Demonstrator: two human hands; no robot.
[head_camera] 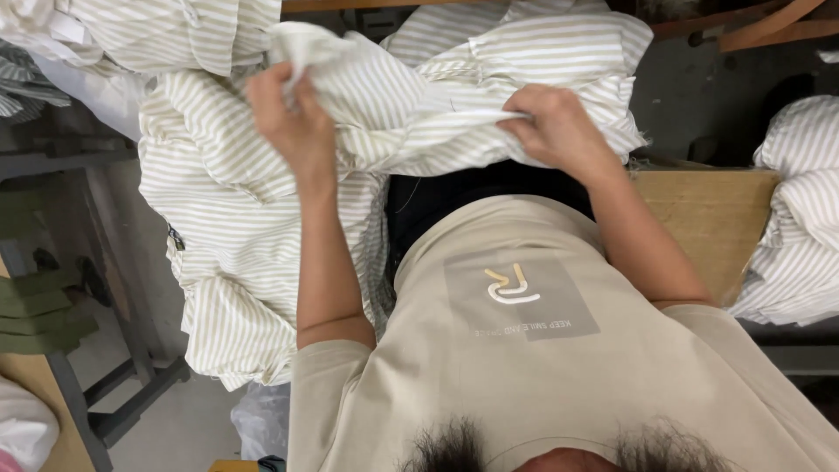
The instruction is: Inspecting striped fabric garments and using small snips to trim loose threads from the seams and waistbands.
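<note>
My left hand [293,122] is raised and closed on a bunched fold of white cloth with beige stripes [411,105]. My right hand [555,131] grips the same striped cloth at a gathered edge further right. The cloth stretches between both hands above my lap. More of the striped cloth [236,227] hangs down on the left, past my left forearm. My beige T-shirt [542,367] fills the lower part of the view.
Piles of the same striped fabric lie at the top left [166,31] and at the right edge [800,218]. A wooden surface [712,218] sits to the right. On the left stand a metal table frame [87,385] and folded green cloth [39,310].
</note>
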